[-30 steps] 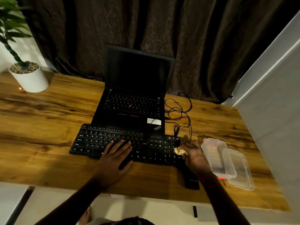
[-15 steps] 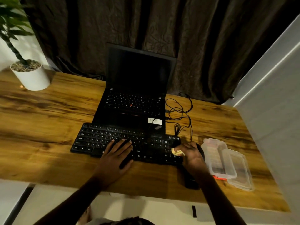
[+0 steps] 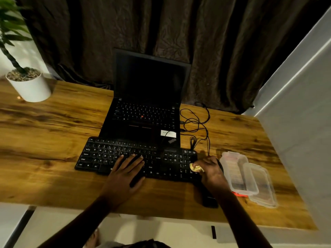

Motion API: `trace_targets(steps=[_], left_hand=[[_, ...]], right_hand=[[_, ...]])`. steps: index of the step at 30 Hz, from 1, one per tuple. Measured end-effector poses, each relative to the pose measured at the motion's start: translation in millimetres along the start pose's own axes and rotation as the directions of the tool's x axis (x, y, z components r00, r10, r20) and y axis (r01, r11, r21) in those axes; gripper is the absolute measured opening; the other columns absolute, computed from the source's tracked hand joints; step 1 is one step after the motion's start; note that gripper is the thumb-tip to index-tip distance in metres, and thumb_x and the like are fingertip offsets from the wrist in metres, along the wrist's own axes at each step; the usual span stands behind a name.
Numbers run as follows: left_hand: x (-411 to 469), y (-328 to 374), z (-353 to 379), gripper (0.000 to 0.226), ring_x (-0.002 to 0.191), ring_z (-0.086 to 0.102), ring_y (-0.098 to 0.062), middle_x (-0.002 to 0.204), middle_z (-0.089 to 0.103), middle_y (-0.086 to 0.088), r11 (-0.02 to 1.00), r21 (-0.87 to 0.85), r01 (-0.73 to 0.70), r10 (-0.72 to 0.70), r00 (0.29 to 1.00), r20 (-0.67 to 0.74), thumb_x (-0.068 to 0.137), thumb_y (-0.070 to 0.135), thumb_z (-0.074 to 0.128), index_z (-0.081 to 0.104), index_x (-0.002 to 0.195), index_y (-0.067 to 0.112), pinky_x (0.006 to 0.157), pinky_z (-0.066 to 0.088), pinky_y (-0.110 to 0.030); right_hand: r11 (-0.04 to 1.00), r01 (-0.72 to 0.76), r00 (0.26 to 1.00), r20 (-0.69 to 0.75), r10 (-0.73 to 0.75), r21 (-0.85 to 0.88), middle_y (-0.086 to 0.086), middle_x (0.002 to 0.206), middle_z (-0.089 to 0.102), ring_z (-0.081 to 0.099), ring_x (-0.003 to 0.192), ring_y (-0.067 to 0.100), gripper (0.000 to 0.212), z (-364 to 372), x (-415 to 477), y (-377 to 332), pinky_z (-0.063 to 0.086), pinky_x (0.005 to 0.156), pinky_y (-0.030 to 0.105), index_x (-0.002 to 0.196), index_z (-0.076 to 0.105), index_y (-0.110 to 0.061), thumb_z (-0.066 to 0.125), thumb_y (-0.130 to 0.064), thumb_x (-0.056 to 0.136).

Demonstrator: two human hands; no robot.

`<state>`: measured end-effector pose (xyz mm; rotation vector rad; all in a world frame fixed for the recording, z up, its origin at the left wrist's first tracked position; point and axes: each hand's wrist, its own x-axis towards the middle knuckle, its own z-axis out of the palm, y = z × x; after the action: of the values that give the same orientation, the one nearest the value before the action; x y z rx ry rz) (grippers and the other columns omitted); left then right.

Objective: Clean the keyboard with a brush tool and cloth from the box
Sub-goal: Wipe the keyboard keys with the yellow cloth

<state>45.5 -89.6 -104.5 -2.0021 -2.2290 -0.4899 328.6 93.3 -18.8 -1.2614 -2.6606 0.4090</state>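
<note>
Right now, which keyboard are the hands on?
The separate keyboard in front of the laptop: left hand lies flat on it, right hand holds a cloth at its end. The laptop's keys are untouched.

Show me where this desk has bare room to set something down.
Bare desk lies left of the keyboard and laptop, up to the pot. Right of them is crowded: cables, the right hand gripping a cloth, box and lid.

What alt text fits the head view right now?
Left hand lies flat on a black keyboard; right hand holds a small yellowish wad at its right end. Open laptop behind, clear box to the right, on a wooden desk.
</note>
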Motion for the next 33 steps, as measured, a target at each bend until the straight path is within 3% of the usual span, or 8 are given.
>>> trace_targets(steps=[3,8,13,17,20,23,29,33], left_hand=[[-1,0,1,0.062,0.148,0.030,-0.016,0.155,0.043,0.004,1.000,0.004,0.003,-0.003,1.000,-0.002,0.100,0.059,0.032,0.051,0.145,0.022,0.120,0.021,-0.051],[0,-1,3,0.062,0.148,0.031,-0.017,0.155,0.044,0.003,1.000,0.005,-0.005,0.005,1.000,-0.007,0.099,0.060,0.033,0.051,0.144,0.021,0.119,0.022,-0.051],[0,-1,1,0.061,0.148,0.031,-0.017,0.156,0.042,0.003,1.000,0.001,-0.009,0.009,1.000,-0.011,0.099,0.058,0.035,0.050,0.145,0.021,0.120,0.022,-0.051],[-1,-1,2,0.061,0.148,0.031,-0.017,0.156,0.042,0.004,1.000,0.000,-0.010,0.010,1.000,-0.015,0.099,0.058,0.037,0.051,0.145,0.020,0.120,0.022,-0.051],[-1,-1,1,0.062,0.148,0.030,-0.016,0.156,0.042,0.004,1.000,-0.004,-0.006,0.006,1.000,-0.013,0.099,0.058,0.035,0.051,0.145,0.020,0.120,0.022,-0.050],[-1,0,1,0.062,0.149,0.030,-0.016,0.156,0.042,0.004,1.000,-0.007,-0.001,0.001,1.000,-0.012,0.100,0.059,0.031,0.050,0.145,0.021,0.119,0.023,-0.051],[0,-1,3,0.062,0.148,0.030,-0.017,0.156,0.042,0.003,1.000,-0.005,-0.001,0.001,1.000,-0.004,0.099,0.059,0.033,0.051,0.145,0.021,0.121,0.020,-0.051],[0,-1,4,0.062,0.149,0.029,-0.017,0.156,0.042,0.003,1.000,-0.006,0.001,-0.001,1.000,0.005,0.099,0.059,0.033,0.051,0.145,0.021,0.122,0.018,-0.050]], right_hand=[[1.000,0.014,0.997,0.074,-0.015,0.012,0.002,0.137,0.044,0.038,0.130,0.021,0.043,6,0,-12,0.035,0.112,0.034,0.126,0.061,-0.023,0.051,-0.002,0.090],[0.980,0.188,0.981,0.025,-0.190,0.058,-0.008,0.127,0.052,0.036,0.117,0.005,0.047,21,0,-31,0.038,0.103,0.027,0.121,0.062,-0.029,0.050,0.002,0.087],[0.998,0.014,0.995,0.094,-0.019,0.059,0.004,0.131,0.051,0.041,0.114,0.013,0.035,7,-5,-1,0.037,0.102,0.026,0.117,0.065,-0.026,0.042,-0.030,0.092],[0.999,-0.011,1.000,0.005,0.011,0.044,0.007,0.130,0.052,0.046,0.118,0.020,0.028,14,-12,1,0.041,0.104,0.034,0.117,0.066,-0.026,0.052,-0.017,0.094],[0.996,0.064,0.998,-0.013,-0.064,0.064,-0.003,0.126,0.046,0.038,0.113,0.008,0.042,23,-13,-25,0.033,0.099,0.020,0.118,0.064,-0.027,0.049,0.000,0.091],[0.991,0.109,0.994,0.003,-0.109,0.084,-0.008,0.125,0.042,0.035,0.112,0.003,0.042,21,-13,-31,0.033,0.098,0.014,0.121,0.061,-0.030,0.050,-0.002,0.092],[1.000,-0.020,0.999,0.034,0.020,0.024,0.004,0.131,0.052,0.045,0.122,0.019,0.034,11,-19,2,0.039,0.102,0.029,0.117,0.062,-0.031,0.058,-0.009,0.092],[0.997,0.052,0.999,0.001,-0.052,0.063,0.000,0.125,0.053,0.044,0.117,0.015,0.041,16,-17,-19,0.043,0.101,0.032,0.117,0.062,-0.027,0.052,0.000,0.087]])
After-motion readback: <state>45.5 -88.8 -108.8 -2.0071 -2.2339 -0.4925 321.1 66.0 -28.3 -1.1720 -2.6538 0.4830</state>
